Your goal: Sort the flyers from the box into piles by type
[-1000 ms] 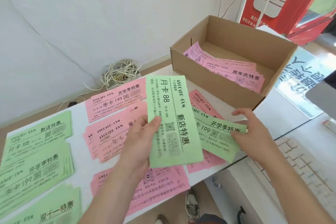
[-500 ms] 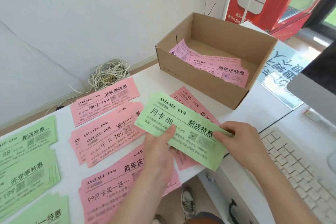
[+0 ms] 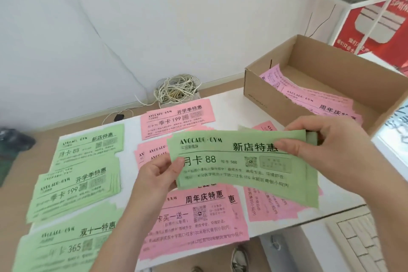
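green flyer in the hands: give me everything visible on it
The held green flyer is a long, thin paper sheet printed in black: AVOCADO·GYM, 新店特惠, 月卡 88, a QR code and small text. It hovers face up, roughly level and slightly bowed, above the pink piles. The left hand pinches its left edge and the right hand its upper right corner. A second green sheet shows behind its right edge.

Cord tangle [image 3: 176, 89] by wall [image 3: 154, 17], black plug [image 3: 119, 117] beside it, keyboard [image 3: 362, 238] lower right, red sign [image 3: 375, 26] upper right, shoe [image 3: 239, 257] below.
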`<action>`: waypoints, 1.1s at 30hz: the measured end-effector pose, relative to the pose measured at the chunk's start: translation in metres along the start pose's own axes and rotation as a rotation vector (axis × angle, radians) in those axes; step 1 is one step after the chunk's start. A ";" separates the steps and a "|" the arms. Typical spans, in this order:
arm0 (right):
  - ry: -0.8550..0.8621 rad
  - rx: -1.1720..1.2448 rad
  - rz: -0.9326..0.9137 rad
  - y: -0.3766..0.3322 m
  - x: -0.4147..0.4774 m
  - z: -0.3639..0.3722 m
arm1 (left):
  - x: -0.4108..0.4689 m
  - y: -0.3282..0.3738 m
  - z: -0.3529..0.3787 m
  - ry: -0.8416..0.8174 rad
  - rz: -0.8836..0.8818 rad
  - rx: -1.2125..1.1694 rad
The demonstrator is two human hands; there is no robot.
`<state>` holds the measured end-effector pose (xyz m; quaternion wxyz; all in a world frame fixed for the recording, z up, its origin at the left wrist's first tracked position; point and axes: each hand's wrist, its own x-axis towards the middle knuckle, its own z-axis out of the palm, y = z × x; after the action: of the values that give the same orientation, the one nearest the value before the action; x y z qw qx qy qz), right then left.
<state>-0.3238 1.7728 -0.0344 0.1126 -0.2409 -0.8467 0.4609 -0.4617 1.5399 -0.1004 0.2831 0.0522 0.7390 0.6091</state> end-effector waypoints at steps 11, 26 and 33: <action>-0.310 -0.203 -0.256 -0.084 0.022 0.100 | -0.043 -0.029 -0.137 0.513 0.042 -0.006; 0.279 -0.236 -0.312 -0.113 0.014 0.252 | -0.008 -0.081 -0.349 0.690 0.011 -0.075; 0.212 -0.061 -0.175 -0.129 -0.002 0.255 | 0.066 -0.063 -0.387 0.539 0.037 -0.078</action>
<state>-0.4666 1.5275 -0.0668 0.2336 -0.2170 -0.8614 0.3953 -0.6864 1.2150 -0.1446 0.0669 -0.1091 0.7627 0.6340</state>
